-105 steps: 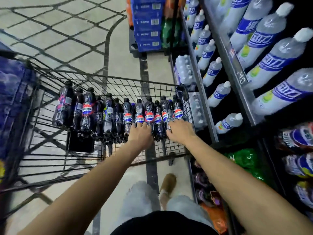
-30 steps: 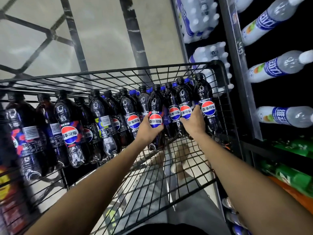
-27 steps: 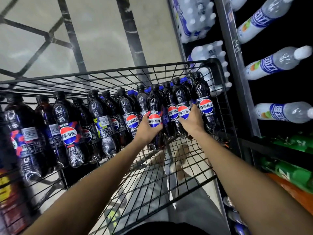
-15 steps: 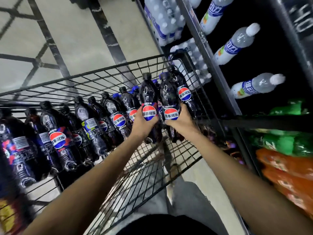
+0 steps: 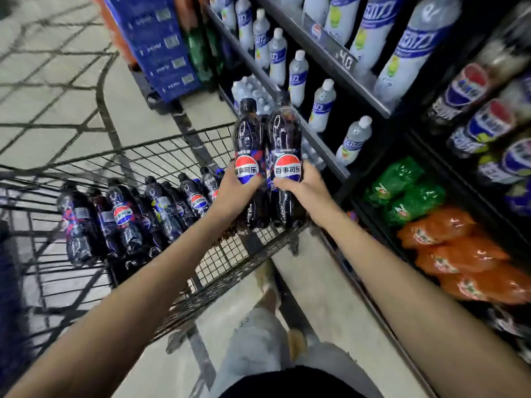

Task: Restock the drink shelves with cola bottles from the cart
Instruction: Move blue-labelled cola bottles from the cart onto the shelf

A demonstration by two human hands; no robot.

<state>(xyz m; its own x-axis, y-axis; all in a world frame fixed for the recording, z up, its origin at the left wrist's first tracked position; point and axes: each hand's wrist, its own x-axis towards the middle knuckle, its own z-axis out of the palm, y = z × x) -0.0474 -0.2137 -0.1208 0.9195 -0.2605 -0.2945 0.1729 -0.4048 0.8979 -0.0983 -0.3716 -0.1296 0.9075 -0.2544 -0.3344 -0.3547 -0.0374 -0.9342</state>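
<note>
my left hand grips one dark plastic cola bottle, my right hand a second bottle, over the black wire cart; next, i reckon, swing both toward the dark metal shelves.

Wire cart, 9 o'clock: cola bottles standing in row on wire base, packed side by side.
Tiled floor under cart; stack of blue cartons at 12 o'clock, on dark pallet.
Shelves, 1 to 4 o'clock: pale white-capped bottles in rows on upper levels; red-white-blue labelled bottles at 3 o'clock; green bottles and orange bottles lower down at 4 o'clock, orange nearer viewer.
</note>
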